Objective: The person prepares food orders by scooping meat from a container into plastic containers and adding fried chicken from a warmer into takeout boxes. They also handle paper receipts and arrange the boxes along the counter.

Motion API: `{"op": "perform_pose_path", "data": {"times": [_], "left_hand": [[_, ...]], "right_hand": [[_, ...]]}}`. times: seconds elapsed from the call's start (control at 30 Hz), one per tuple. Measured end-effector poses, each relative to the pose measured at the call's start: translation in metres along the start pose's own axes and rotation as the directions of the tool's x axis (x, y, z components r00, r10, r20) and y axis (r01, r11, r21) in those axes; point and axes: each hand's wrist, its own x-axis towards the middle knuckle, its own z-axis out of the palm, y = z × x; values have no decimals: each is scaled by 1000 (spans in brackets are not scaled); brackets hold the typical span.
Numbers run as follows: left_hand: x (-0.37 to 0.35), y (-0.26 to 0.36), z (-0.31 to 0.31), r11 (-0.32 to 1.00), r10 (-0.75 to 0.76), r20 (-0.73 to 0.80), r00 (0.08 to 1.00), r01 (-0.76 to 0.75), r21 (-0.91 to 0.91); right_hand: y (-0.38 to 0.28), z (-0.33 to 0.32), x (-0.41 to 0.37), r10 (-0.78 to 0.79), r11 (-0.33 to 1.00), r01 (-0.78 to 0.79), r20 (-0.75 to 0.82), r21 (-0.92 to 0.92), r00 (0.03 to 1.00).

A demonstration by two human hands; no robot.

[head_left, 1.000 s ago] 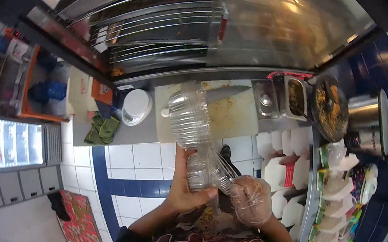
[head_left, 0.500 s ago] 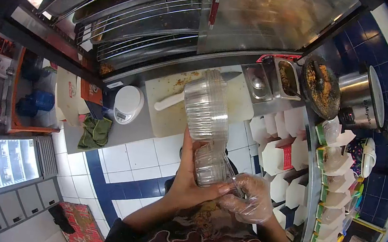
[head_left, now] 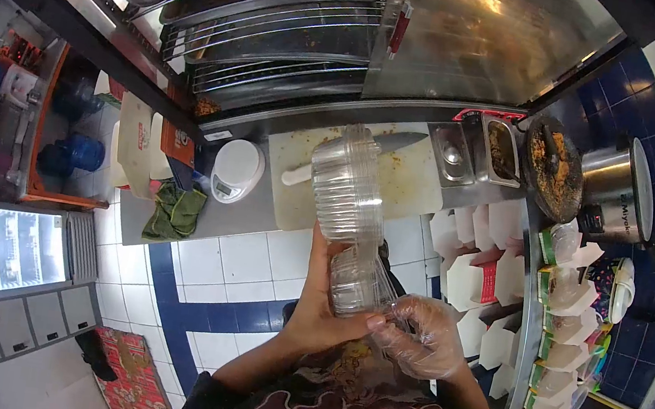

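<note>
My left hand (head_left: 320,307), bare, is wrapped round the lower part of a tall stack of clear plastic containers (head_left: 348,191), thumb laid across its near end. Ribbed sides and nested rims show along the stack, which is held up in front of my chest. My right hand (head_left: 422,337), in a clear plastic glove, has its fingers pinched at the stack's near right edge, by the left thumb. Behind the stack, a white-handled knife (head_left: 400,142) lies on a cutting board (head_left: 417,185) with food crumbs; the stack hides part of both.
A white kitchen scale (head_left: 238,168) and a green cloth (head_left: 176,211) sit on the counter's left. Metal food pans (head_left: 500,151), a dark bowl of crumbly food (head_left: 548,172) and a steel pot (head_left: 610,192) stand at right, above open white boxes (head_left: 467,277). A rack with trays (head_left: 283,41) rises behind.
The view has turned slightly, so the counter and its things sit further right. Both hands keep their hold on the stack, and the right fingers have shifted a little at its edge.
</note>
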Motion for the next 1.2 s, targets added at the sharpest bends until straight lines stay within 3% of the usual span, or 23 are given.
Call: {"op": "perform_pose_path", "data": {"times": [0.1, 0.17, 0.3, 0.4, 0.47, 0.6, 0.67, 0.83, 0.93, 1.0, 1.03, 1.07, 1.1, 1.13, 1.2], "left_hand": [[-4, -3, 0, 996, -88, -28, 996, 87, -23], [-5, -9, -3, 997, -78, -20, 997, 78, 3], [-3, -7, 0, 996, -90, 0, 996, 90, -29], [-2, -15, -2, 997, -78, 4, 997, 78, -21], [0, -14, 2, 998, -61, -8, 998, 61, 13], [-1, -16, 9, 994, -84, -31, 996, 86, 68], [-1, -17, 9, 987, -87, 1, 996, 86, 137], [-3, -20, -2, 972, -94, 112, 989, 67, 223], [-11, -18, -12, 970, -210, 67, 975, 199, 138], [-13, -20, -24, 951, -171, 139, 975, 127, 282], [-15, -22, -28, 953, -175, 159, 972, 127, 276], [-16, -24, -32, 968, -228, 216, 949, 198, 151], [-15, -27, -35, 960, -274, 285, 918, 277, 33], [-12, -31, -39, 959, -279, 319, 906, 283, 34], [-4, -37, -42, 936, -330, 451, 829, 347, 48]], "right_hand": [[4, 1, -2, -14, 1000, 14, -6, 27, 1000], [-1, -2, -4, 102, 994, -105, 58, 36, 993], [-4, -6, -1, 55, 998, -56, 53, 32, 997], [-7, -8, 0, 64, 996, -60, 61, -73, 996], [-14, -6, 3, 59, 970, -46, 46, -239, 997], [-3, -13, -1, 45, 967, -32, 46, -254, 998], [4, -18, 0, 3, 964, 57, 225, -259, 974], [-2, -21, -6, 41, 965, 22, 233, -261, 972], [-4, -33, -9, 45, 956, 12, 190, -292, 981], [3, -48, -15, 56, 948, -3, 160, -318, 985], [11, -55, -19, 40, 975, 6, 202, -223, 979], [14, -62, -23, 21, 992, 10, 236, -129, 971], [7, -72, -23, 49, 977, 11, 278, -211, 959], [8, -81, -26, 64, 975, -7, 246, -223, 967], [10, -100, -37, 96, 989, -44, 393, -140, 915]]}}
